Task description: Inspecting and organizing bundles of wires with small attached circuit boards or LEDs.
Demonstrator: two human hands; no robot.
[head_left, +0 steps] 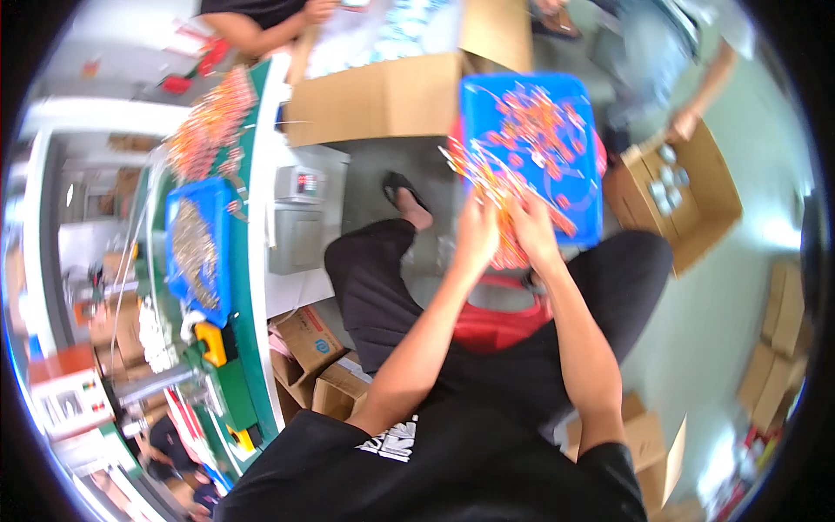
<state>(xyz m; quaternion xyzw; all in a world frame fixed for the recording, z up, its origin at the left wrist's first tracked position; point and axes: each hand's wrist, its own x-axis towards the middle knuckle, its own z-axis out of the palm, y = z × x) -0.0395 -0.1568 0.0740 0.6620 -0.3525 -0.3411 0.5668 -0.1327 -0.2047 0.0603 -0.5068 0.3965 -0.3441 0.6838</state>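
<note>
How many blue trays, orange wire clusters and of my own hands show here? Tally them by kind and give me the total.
Blue trays: 2 (front tray, bench tray)
Orange wire clusters: 3 (held bunch, loose wires in the front tray, heap on the green bench)
Own hands: 2 (left hand, right hand)
Total: 7

White lettering (pixel 396 442) on the black shirt (pixel 496 470), round blue mark (pixel 322 345) on a cardboard box (pixel 300 335)
</note>
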